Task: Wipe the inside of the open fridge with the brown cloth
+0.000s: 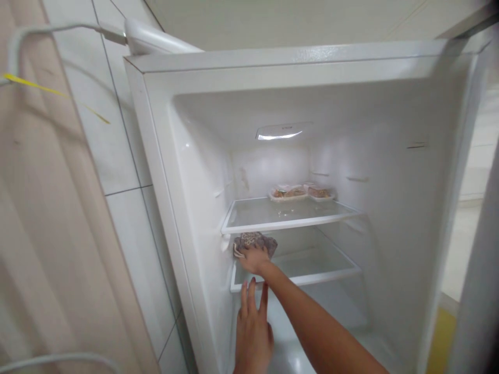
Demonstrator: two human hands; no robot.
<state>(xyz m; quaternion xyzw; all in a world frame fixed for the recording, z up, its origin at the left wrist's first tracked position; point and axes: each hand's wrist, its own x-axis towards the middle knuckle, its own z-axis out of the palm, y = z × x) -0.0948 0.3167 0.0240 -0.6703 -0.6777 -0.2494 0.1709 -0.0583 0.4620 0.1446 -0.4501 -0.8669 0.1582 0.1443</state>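
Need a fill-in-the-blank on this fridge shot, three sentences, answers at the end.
1. Of the person's left hand and right hand, only the ____ one is on the patterned brown-and-cream cloth.
2. The white trays with reddish-brown contents rest on a white-framed glass shelf set ____ than the cloth.
3. Of the two side walls inside the white refrigerator, the cloth is nearer the one on the picture's ____.

Missing words: right; higher; left.

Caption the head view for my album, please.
Right hand on a patterned cloth inside an open fridge, left hand below.
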